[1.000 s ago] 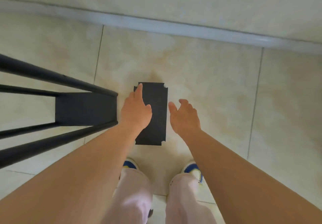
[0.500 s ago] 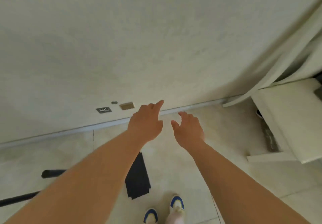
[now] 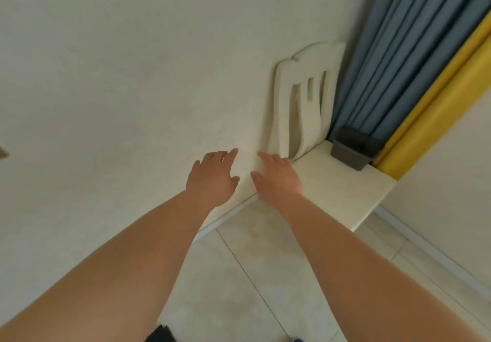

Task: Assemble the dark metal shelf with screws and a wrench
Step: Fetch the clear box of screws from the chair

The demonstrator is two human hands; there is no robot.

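Observation:
My left hand (image 3: pixel 212 177) and my right hand (image 3: pixel 276 179) are both stretched out in front of me, empty, fingers apart, palms down. They hover in front of a cream wall and the near edge of a white chair seat (image 3: pixel 337 195). Only a corner of the dark metal shelf panel (image 3: pixel 160 334) shows, at the bottom edge of the view by my left forearm. The shelf frame, screws and wrench are out of sight.
A white chair stands against the wall, its backrest (image 3: pixel 305 97) upright. A dark grey box (image 3: pixel 353 150) sits on the seat's far corner. Blue curtain (image 3: pixel 403 49) and yellow curtain (image 3: pixel 438 97) hang behind it. Pale floor tiles (image 3: pixel 252 275) lie below.
The view has swung up and to the right, away from the floor panel and the black frame toward the chair. Both hands stayed empty and lifted with it.

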